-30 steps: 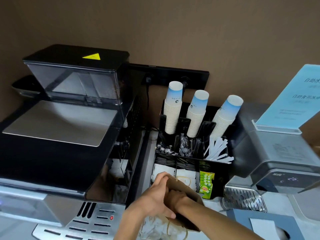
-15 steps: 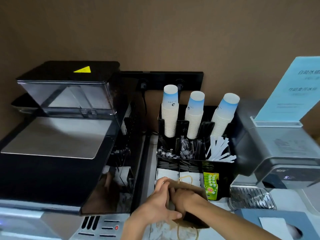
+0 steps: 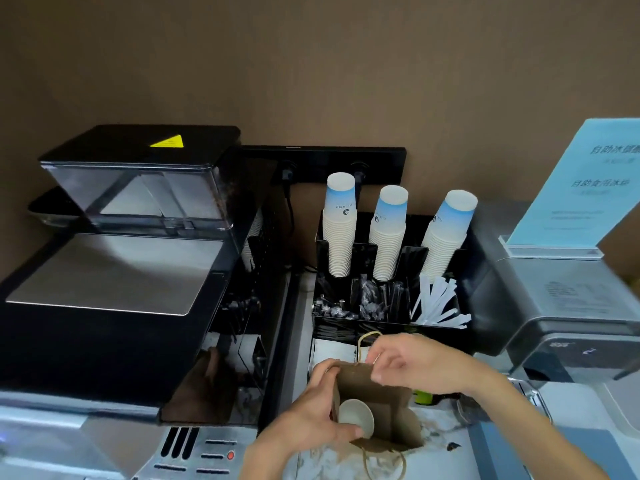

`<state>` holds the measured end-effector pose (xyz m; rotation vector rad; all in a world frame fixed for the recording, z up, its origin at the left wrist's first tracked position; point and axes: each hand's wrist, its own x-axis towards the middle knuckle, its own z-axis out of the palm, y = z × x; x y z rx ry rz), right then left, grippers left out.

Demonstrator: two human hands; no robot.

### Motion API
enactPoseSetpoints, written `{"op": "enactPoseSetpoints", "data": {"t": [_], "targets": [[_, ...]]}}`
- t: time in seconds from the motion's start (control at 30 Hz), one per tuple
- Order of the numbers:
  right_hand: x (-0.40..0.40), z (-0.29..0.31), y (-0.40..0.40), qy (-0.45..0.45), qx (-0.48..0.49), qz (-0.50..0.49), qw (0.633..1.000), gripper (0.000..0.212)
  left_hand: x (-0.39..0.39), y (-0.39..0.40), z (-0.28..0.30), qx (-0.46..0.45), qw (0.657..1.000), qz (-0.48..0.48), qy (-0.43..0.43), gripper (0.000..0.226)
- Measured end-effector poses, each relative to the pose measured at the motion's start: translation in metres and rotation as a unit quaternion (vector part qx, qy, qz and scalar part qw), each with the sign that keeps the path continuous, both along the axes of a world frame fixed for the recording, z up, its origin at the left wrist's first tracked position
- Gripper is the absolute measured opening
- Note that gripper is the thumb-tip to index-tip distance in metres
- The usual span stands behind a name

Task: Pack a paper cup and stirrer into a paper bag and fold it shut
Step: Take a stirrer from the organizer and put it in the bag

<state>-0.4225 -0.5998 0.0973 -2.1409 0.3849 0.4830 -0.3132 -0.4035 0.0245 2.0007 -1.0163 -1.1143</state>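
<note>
A brown paper bag [image 3: 388, 419] stands open on the counter at the bottom centre, with twine handles at its far and near rims. A white paper cup [image 3: 356, 418] lies tilted inside it, mouth facing me. My left hand [image 3: 308, 424] grips the bag's left wall and rim. My right hand [image 3: 412, 363] pinches the bag's far rim near the handle. White paper-wrapped stirrers [image 3: 438, 304] fan out in the organizer's right compartment behind the bag. No stirrer shows inside the bag.
A black organizer [image 3: 391, 317] holds three stacks of blue-and-white cups [image 3: 388, 233] and dark sachets. A large coffee machine [image 3: 114, 289] fills the left. A silver dispenser [image 3: 568, 306] with a blue sign [image 3: 585, 185] stands to the right.
My right hand has come out of the bag and now pinches its far rim. The bag's mouth is open wider, and the cup inside is visible. The camera view has tilted up slightly.
</note>
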Motion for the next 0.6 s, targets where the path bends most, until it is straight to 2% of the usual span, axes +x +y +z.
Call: {"op": "enactPoseSetpoints", "data": {"t": [0.07, 0.13, 0.23, 0.33, 0.4, 0.53, 0.6], "targets": [[0.000, 0.012, -0.008, -0.038, 0.019, -0.017, 0.999, 0.014, -0.001, 0.000, 0.002, 0.006, 1.000, 0.003, -0.001, 0.104], [0.006, 0.016, -0.014, -0.078, 0.000, -0.045, 0.996, 0.006, -0.002, 0.000, 0.003, 0.004, 1.000, 0.006, -0.002, 0.106], [0.030, 0.008, -0.021, -0.141, -0.037, -0.110, 0.983, 0.009, -0.003, 0.001, 0.002, 0.002, 1.000, 0.008, -0.004, 0.106], [0.067, -0.012, -0.026, -0.192, -0.106, -0.129, 0.967, 0.009, -0.004, 0.001, 0.002, 0.000, 1.000, 0.016, 0.015, 0.100], [0.092, -0.026, -0.031, -0.201, -0.137, -0.113, 0.963, 0.007, -0.004, 0.003, 0.002, -0.003, 1.000, 0.020, 0.015, 0.098], [0.132, -0.051, -0.038, -0.156, -0.233, -0.033, 0.959, 0.032, -0.004, 0.004, 0.000, -0.002, 0.999, 0.032, 0.024, 0.102], [0.141, -0.062, -0.039, -0.135, -0.249, -0.024, 0.959, 0.027, -0.005, 0.004, 0.000, 0.000, 0.999, 0.040, 0.034, 0.103]]}}
